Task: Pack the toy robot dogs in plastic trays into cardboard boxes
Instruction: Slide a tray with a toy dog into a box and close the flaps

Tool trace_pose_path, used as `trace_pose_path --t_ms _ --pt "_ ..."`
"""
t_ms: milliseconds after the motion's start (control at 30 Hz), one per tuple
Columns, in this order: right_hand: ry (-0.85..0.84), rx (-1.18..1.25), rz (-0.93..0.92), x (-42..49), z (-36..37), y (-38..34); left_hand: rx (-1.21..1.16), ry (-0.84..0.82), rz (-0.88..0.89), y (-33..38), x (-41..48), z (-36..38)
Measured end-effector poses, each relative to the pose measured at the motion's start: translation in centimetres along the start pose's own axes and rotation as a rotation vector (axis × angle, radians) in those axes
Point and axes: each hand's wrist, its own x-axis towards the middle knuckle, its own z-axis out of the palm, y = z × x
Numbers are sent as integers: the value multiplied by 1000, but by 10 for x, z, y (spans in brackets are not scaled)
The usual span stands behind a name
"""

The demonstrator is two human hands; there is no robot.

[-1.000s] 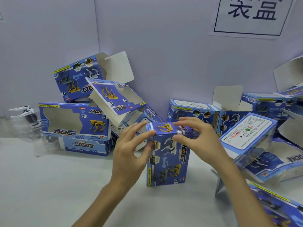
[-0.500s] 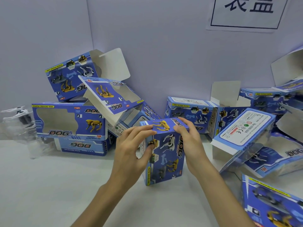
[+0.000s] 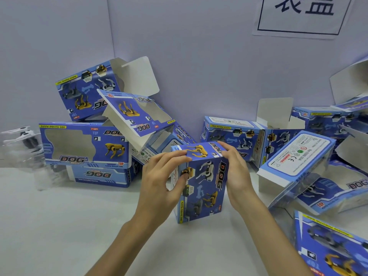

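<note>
Glossy printed cardboard box (image 3: 201, 182); clear plastic trays (image 3: 22, 148); matt tabletop (image 3: 59, 226).

The cardboard box (image 3: 205, 188) now has its top flap (image 3: 199, 152) closed; left hand (image 3: 161, 186) and right hand (image 3: 237, 172) have slid down its sides.

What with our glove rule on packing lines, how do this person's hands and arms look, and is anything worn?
Nothing is worn. The left hand and right hand are bare: no gloves, rings or tape show. The forearms are bare too, with no watch, band or sleeve in view.
</note>
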Motion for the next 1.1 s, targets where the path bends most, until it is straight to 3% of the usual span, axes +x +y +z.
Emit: trace_pose_path --t_ms 400,633,700,800,867,1000,1100 --pt "26 7 -69 -8 3 0 13 -5 2 7 2 -6" --pt "60 -140 -148 -10 5 -6 22 12 16 14 12 -9" --pt "59 -188 -192 -12 4 -6 -71 -17 -84 17 16 -8" --pt "90 -253 -302 -19 6 -2 -411 -139 -356 24 21 -6" --pt "103 -295 -383 -22 8 1 -510 -150 -407 25 23 -7" --pt "29 -222 -340 -25 14 -7 -480 -30 -312 32 22 -19" --pt "3 -401 -268 -18 7 -31 -307 43 -133 43 23 -27"
